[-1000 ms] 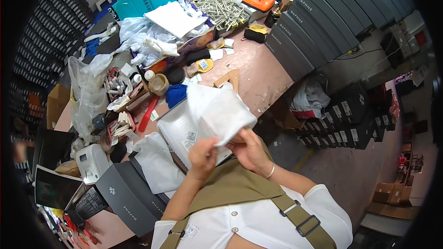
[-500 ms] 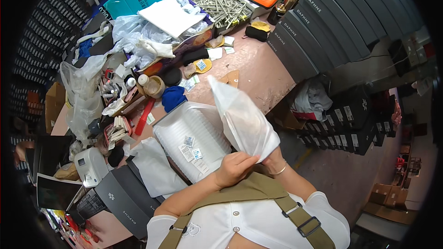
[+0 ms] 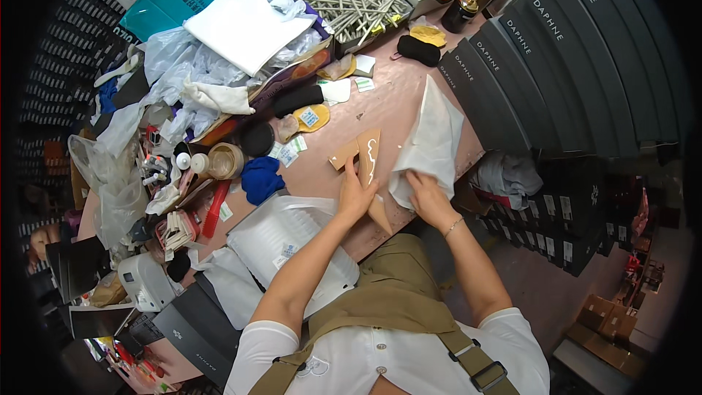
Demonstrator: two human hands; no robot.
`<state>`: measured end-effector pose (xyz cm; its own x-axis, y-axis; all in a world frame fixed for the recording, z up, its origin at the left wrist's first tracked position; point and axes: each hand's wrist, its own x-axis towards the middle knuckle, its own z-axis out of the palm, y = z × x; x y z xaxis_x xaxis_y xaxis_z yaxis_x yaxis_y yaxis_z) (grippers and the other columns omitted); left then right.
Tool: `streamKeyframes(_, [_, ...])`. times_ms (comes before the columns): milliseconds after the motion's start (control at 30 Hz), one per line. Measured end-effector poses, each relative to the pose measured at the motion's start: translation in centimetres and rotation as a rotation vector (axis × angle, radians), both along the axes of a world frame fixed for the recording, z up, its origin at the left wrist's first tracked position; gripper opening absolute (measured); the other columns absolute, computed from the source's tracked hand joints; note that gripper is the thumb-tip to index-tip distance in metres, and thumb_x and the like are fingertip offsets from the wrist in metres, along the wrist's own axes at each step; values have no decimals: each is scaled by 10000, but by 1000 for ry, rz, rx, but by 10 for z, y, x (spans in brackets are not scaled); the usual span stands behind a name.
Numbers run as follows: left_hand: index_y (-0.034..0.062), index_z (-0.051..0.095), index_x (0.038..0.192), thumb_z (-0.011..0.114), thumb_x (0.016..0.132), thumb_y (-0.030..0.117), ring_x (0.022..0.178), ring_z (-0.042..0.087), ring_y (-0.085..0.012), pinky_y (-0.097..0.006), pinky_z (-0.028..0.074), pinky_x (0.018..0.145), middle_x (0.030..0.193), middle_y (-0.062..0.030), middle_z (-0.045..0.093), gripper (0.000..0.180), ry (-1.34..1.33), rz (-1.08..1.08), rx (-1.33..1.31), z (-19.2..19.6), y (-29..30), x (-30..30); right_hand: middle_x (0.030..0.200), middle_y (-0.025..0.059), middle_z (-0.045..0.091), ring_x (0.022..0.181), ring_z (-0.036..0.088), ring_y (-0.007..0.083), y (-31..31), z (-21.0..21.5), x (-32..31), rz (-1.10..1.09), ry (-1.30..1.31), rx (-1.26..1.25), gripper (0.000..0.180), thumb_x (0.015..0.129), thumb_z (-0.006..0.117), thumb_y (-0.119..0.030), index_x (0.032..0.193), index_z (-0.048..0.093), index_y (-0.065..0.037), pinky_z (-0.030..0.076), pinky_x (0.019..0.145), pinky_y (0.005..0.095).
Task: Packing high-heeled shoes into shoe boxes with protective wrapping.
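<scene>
Box [image 3: 335, 267] on the left; just beyond it, the left hand [image 3: 357, 199] touches brown card [image 3: 369, 150], finger closure unclear. Farther right of the box, the right hand [image 3: 431, 199] pinches the white bag's [image 3: 435, 128] edge; a weak one-handed hold could drop it. Earlier, both hands held the bag, nearer the box.
</scene>
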<state>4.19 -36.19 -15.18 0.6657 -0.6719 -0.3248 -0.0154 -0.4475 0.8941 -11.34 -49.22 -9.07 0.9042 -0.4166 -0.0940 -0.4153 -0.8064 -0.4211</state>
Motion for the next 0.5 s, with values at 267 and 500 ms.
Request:
streamKeyframes(267, [11, 432, 1338, 613, 773, 69, 1118, 557, -347, -364, 442, 954, 1255, -228, 532, 595, 84, -55, -327, 107, 79, -6, 1407, 169, 389, 1204, 488, 257, 12, 89, 21, -262, -359, 922, 715, 800, 669, -54, 1425, 323, -83, 449, 956, 363])
streamKeyframes(500, [-9, 545, 1227, 671, 721, 79, 1039, 601, -315, -362, 473, 901, 1177, -187, 593, 529, -334, -266, -191, 179, 197, -2, 1296, 83, 488, 1134, 528, 188, 97, 107, 40, 37, -248, 1504, 684, 793, 545, 90, 1426, 342, -68, 517, 898, 341])
